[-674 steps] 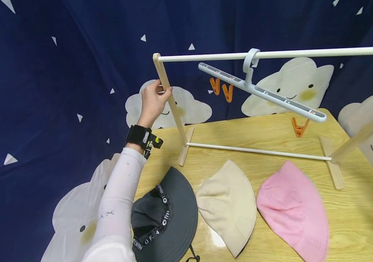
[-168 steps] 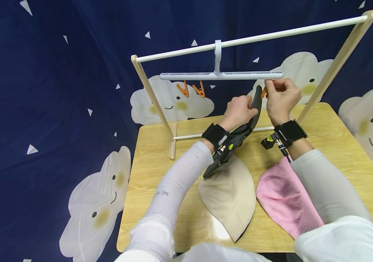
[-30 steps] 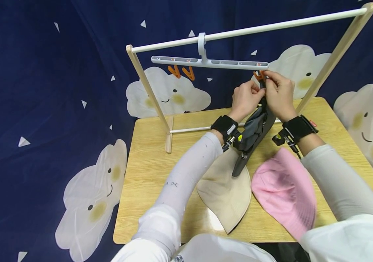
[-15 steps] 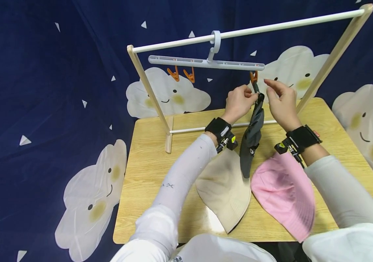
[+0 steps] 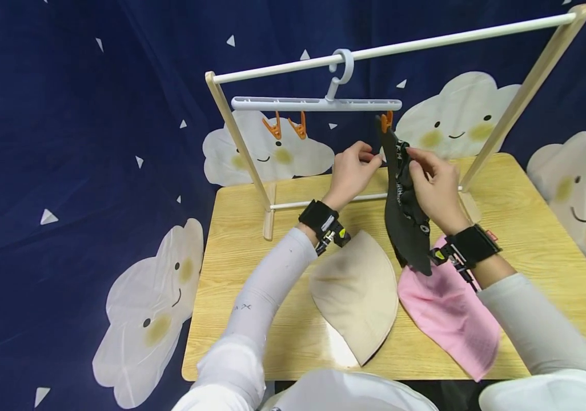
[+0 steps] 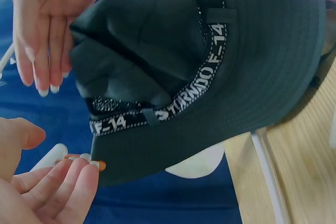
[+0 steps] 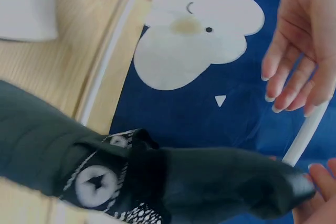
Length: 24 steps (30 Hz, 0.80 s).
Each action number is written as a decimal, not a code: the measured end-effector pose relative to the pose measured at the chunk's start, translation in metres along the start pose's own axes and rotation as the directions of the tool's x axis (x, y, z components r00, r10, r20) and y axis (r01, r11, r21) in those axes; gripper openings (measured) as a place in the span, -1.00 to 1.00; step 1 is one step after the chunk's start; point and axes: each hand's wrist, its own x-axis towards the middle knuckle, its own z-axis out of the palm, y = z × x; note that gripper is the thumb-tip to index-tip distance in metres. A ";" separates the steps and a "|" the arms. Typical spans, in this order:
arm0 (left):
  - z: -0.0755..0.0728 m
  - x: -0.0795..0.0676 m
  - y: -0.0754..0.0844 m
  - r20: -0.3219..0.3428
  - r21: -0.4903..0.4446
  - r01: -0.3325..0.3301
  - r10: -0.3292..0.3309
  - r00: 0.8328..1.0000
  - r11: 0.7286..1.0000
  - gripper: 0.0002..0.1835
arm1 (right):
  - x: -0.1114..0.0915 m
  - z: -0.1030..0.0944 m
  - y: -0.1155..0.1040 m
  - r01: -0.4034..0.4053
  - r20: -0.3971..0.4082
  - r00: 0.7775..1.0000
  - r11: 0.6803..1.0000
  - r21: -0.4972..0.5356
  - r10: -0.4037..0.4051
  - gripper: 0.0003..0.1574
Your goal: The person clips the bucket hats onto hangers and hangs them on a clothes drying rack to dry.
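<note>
A dark grey bucket hat [image 5: 401, 211] with a lettered band hangs by its brim from an orange clip [image 5: 386, 121] at the right end of a pale hanger [image 5: 316, 104]. Left of the hat, my left hand [image 5: 349, 174] is apart from it with extended fingers and holds nothing. My right hand [image 5: 436, 185] is beside the hat's crown, fingers extended; whether it touches the fabric I cannot tell. In the left wrist view the hat's band [image 6: 197, 85] faces the camera. The right wrist view shows the hat [image 7: 210, 182] nearly edge-on.
Two more orange clips [image 5: 273, 125] hang from the hanger's left half. The hanger hooks over the white top bar [image 5: 442, 44] of a wooden-legged rack. Below, a beige bucket hat [image 5: 357, 297] and a pink one [image 5: 449, 319] lie on the wooden table [image 5: 236, 274].
The grey hat first lay on the table, later was held under the hanger, and now hangs clipped. My left hand has let go and moved left. The hanger has shifted and the hat has turned.
</note>
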 end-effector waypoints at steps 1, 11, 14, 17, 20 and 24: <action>-0.003 -0.003 -0.003 -0.004 -0.014 -0.001 0.001 1.000 1.000 -0.72 | -0.004 0.003 0.000 0.032 -0.011 0.999 0.999 -0.004 -0.032 -0.63; -0.034 -0.024 -0.015 -0.120 0.015 0.033 -0.031 0.992 0.999 -0.55 | -0.038 0.031 -0.021 0.334 0.066 0.942 0.940 -0.077 -0.329 -0.58; -0.042 -0.026 -0.016 -0.167 0.029 0.049 -0.043 0.985 0.998 -0.47 | -0.050 0.042 -0.021 0.363 0.123 0.928 0.928 -0.086 -0.352 -0.56; -0.050 -0.025 -0.017 -0.229 0.057 0.089 -0.073 0.971 0.994 -0.36 | -0.062 0.054 -0.018 0.311 0.161 0.942 0.946 -0.093 -0.294 -0.53; -0.059 -0.018 -0.017 -0.277 0.071 0.145 -0.120 0.953 0.987 -0.23 | -0.075 0.066 -0.016 0.219 0.181 0.964 0.968 -0.119 -0.196 -0.48; -0.070 -0.004 -0.018 -0.297 0.045 0.216 -0.194 0.935 0.975 -0.06 | -0.090 0.085 -0.018 0.094 0.234 0.970 0.987 -0.130 -0.062 -0.35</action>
